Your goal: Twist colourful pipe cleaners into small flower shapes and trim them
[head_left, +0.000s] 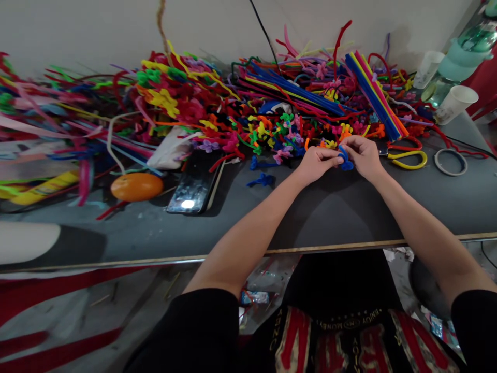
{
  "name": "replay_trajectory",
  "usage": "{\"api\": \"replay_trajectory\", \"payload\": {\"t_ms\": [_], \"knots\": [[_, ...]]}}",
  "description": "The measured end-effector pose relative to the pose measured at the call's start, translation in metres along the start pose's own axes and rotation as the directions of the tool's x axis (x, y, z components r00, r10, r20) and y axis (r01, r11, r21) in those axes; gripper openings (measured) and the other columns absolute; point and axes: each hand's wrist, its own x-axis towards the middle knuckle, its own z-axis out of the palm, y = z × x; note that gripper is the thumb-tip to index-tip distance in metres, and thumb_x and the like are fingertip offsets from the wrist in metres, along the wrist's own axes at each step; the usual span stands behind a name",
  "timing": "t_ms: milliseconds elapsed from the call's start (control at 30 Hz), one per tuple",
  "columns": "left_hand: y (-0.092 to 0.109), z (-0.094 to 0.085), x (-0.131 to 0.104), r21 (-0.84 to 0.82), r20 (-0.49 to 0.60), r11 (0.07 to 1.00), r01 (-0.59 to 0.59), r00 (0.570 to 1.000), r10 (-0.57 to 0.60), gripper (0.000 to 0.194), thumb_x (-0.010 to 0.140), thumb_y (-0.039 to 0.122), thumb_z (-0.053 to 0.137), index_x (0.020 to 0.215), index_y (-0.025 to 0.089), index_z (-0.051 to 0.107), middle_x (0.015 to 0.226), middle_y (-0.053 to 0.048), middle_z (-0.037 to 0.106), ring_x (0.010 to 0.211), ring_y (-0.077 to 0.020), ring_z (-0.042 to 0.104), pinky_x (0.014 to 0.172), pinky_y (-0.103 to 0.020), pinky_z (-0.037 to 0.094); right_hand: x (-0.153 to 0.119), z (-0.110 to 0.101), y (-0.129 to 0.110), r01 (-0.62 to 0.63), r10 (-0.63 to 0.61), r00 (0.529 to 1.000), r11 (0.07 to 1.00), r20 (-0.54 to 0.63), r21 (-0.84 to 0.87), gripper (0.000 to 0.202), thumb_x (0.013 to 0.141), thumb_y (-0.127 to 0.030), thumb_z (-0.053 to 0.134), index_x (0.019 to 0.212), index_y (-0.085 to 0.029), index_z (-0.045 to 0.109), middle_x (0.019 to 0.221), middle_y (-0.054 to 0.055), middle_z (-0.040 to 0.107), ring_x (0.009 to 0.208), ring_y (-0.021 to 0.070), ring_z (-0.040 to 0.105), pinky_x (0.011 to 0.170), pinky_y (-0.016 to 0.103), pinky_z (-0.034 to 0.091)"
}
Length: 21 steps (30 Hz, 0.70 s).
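Between my two hands, over the dark table, is a small looped piece of blue pipe cleaner. My left hand pinches its left side with the fingertips. On its right side, the fingers of my right hand are closed around its upper part. Two more twisted blue pieces lie on the table to the left of my left hand, one a star-like shape. Just behind my hands lies a heap of small multicoloured twisted shapes.
Bundles of straight pipe cleaners lie at the back. Yellow-handled scissors and a grey tape ring are on the right, near paper cups and a bottle. A phone and an orange fruit lie left.
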Motion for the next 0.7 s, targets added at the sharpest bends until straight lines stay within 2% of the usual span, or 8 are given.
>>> {"api": "replay_trajectory", "payload": {"t_ms": [167, 267, 367, 500, 600, 700], "knots": [[-0.004, -0.001, 0.0, -0.021, -0.153, 0.996, -0.091, 0.984, 0.087, 0.026, 0.077, 0.043, 0.08, 0.082, 0.018, 0.082, 0.07, -0.002, 0.074, 0.06, -0.0115, 0.063, 0.061, -0.025, 0.052, -0.001, 0.007, -0.003, -0.071, 0.059, 0.996, 0.976, 0.064, 0.206, 0.052, 0.073, -0.068, 0.075, 0.078, -0.021, 0.054, 0.061, -0.006, 0.047, 0.047, 0.0054, 0.037, 0.041, 0.02, 0.032], [-0.008, -0.002, 0.0, -0.004, -0.223, 0.994, -0.113, 0.969, 0.109, 0.022, 0.078, 0.04, 0.08, 0.083, 0.019, 0.082, 0.065, 0.0, 0.072, 0.058, -0.0107, 0.061, 0.059, -0.024, 0.049, -0.001, 0.007, -0.003, -0.074, 0.06, 0.996, 0.971, 0.066, 0.228, 0.053, 0.071, -0.069, 0.076, 0.079, -0.021, 0.055, 0.061, -0.006, 0.047, 0.047, 0.0055, 0.036, 0.04, 0.02, 0.028], [-0.011, -0.001, 0.001, 0.021, -0.295, 0.996, -0.087, 0.951, 0.09, 0.018, 0.079, 0.036, 0.08, 0.084, 0.019, 0.082, 0.062, 0.001, 0.07, 0.057, -0.0102, 0.06, 0.058, -0.023, 0.048, -0.001, 0.007, -0.002, -0.062, 0.05, 0.997, 0.976, 0.061, 0.209, 0.053, 0.071, -0.07, 0.076, 0.079, -0.021, 0.056, 0.06, -0.006, 0.045, 0.047, 0.0059, 0.035, 0.04, 0.021, 0.026], [-0.014, 0.0, 0.002, 0.021, -0.36, 0.995, -0.096, 0.928, 0.097, 0.017, 0.078, 0.036, 0.08, 0.086, 0.021, 0.083, 0.063, 0.001, 0.07, 0.056, -0.0099, 0.06, 0.057, -0.023, 0.049, -0.001, 0.006, -0.003, 0.005, -0.007, 1.0, 0.996, 0.02, 0.092, 0.05, 0.076, -0.069, 0.072, 0.076, -0.021, 0.058, 0.062, -0.005, 0.047, 0.052, 0.0079, 0.039, 0.046, 0.022, 0.033], [-0.015, -0.001, 0.002, 0.038, -0.375, 0.993, -0.109, 0.92, 0.115, 0.023, 0.078, 0.042, 0.081, 0.086, 0.02, 0.083, 0.066, 0.0, 0.072, 0.061, -0.0116, 0.064, 0.06, -0.024, 0.051, -0.003, 0.004, -0.005, 0.098, -0.099, 0.995, 0.992, -0.011, -0.074, 0.045, 0.081, -0.063, 0.069, 0.075, -0.019, 0.061, 0.071, -0.001, 0.056, 0.065, 0.011, 0.05, 0.061, 0.025, 0.043], [-0.015, -0.001, 0.001, 0.045, -0.399, 0.99, -0.132, 0.906, 0.139, 0.034, 0.076, 0.052, 0.08, 0.086, 0.019, 0.083, 0.072, -0.002, 0.075, 0.066, -0.0137, 0.067, 0.064, -0.026, 0.054, -0.005, 0.003, -0.008, 0.182, -0.185, 0.983, 0.964, 0.005, -0.192, 0.04, 0.088, -0.056, 0.065, 0.079, -0.018, 0.065, 0.076, 0.001, 0.063, 0.072, 0.013, 0.056, 0.072, 0.029, 0.047]]}}
